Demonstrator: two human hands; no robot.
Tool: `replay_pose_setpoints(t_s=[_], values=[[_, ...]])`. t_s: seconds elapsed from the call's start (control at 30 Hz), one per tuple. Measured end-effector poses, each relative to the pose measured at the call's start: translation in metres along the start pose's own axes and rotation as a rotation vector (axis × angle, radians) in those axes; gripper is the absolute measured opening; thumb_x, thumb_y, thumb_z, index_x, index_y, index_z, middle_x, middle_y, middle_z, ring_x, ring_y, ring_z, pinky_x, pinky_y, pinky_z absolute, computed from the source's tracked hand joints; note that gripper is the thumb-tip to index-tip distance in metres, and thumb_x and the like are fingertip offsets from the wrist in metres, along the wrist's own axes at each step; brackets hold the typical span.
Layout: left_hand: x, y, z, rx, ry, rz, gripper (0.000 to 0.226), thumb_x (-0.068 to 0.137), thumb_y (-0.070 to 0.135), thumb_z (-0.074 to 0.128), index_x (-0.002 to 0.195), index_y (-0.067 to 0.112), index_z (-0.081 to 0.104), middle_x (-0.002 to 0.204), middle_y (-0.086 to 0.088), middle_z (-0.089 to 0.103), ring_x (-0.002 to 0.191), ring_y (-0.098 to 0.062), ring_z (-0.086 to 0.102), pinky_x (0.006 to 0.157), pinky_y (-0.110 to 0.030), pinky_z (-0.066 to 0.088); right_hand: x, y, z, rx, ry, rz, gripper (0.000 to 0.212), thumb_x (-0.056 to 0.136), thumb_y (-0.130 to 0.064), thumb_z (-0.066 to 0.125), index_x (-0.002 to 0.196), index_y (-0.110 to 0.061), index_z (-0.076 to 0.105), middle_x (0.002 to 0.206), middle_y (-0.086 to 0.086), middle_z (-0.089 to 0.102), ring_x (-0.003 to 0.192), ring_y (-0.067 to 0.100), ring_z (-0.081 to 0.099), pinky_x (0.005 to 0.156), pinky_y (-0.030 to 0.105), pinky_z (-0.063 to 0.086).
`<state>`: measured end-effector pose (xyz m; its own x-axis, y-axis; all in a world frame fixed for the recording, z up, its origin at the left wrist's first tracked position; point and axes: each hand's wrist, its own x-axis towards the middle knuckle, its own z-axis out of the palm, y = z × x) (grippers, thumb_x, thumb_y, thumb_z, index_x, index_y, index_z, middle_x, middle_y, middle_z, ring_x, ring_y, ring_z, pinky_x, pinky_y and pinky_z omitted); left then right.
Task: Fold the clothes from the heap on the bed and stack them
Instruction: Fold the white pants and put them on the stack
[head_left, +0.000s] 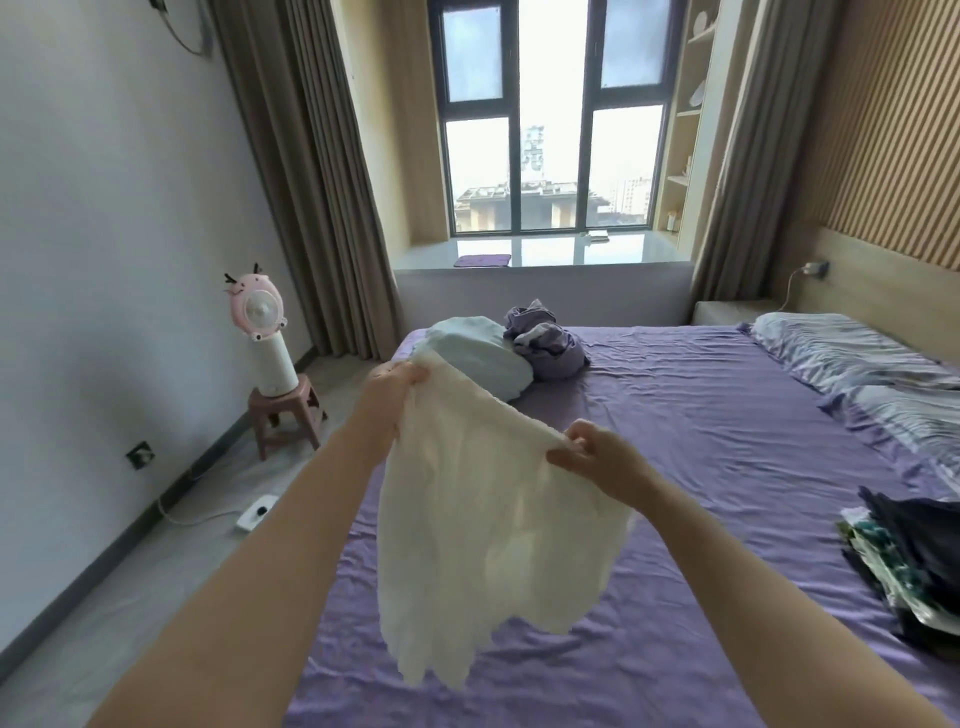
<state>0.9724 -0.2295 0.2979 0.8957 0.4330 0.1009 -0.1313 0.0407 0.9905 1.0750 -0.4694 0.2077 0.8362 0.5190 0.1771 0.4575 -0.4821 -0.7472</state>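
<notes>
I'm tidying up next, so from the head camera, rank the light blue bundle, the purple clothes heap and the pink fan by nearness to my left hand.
From the left hand:
1. Light blue bundle, on the bed just behind it.
2. Purple clothes heap, farther along the bed, right of the bundle.
3. Pink fan, off the bed, on a stool by the wall.

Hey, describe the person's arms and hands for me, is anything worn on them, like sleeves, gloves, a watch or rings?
Both forearms are bare as far as the frame shows; no sleeve reaches into view. The left hand and right hand wear no gloves, and no watch, bracelet or ring is visible on either. The fingernails are too blurred to tell whether they are painted.
</notes>
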Motion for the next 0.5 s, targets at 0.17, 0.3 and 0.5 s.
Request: replay_pose_setpoints(t_s=[0.17, 0.3, 0.5], values=[[-0.023, -0.012, -0.023, 0.037, 0.078, -0.018, 0.018, 0.096, 0.009, 0.053, 0.080, 0.013, 0.062, 0.065, 0.003, 0.065, 0.057, -0.009, 0.057, 0.053, -0.018, 0.050, -0.024, -0.015, -0.012, -0.136, -0.089, -0.012, 0.027, 0.083, -0.035, 0.071, 0.066, -0.029, 0.051, 0.060, -0.013, 0.047, 0.057, 0.006, 0.042, 0.051, 0.011, 0.036], [-0.037, -0.023, -0.019, 0.141, 0.045, 0.038, 0.010, 0.096, 0.007, 0.054, 0.096, 0.014, 0.061, 0.078, -0.003, 0.061, 0.064, -0.010, 0.055, 0.059, -0.021, 0.049, -0.050, -0.011, -0.025, -0.117, -0.086, 0.022, 0.016, 0.090, -0.023, 0.063, 0.076, -0.028, 0.058, 0.068, -0.013, 0.053, 0.070, 0.012, 0.050, 0.054, 0.012, 0.038], [-0.046, -0.038, 0.005, 0.273, 0.014, 0.074, 0.016, 0.096, 0.010, 0.054, 0.108, 0.005, 0.063, 0.082, -0.002, 0.063, 0.069, -0.009, 0.055, 0.062, -0.018, 0.048, -0.081, -0.005, -0.063, -0.325, 0.015, 0.058, 0.019, 0.092, -0.036, 0.058, 0.099, -0.019, 0.065, 0.089, 0.004, 0.064, 0.084, 0.021, 0.057, 0.070, 0.028, 0.040]])
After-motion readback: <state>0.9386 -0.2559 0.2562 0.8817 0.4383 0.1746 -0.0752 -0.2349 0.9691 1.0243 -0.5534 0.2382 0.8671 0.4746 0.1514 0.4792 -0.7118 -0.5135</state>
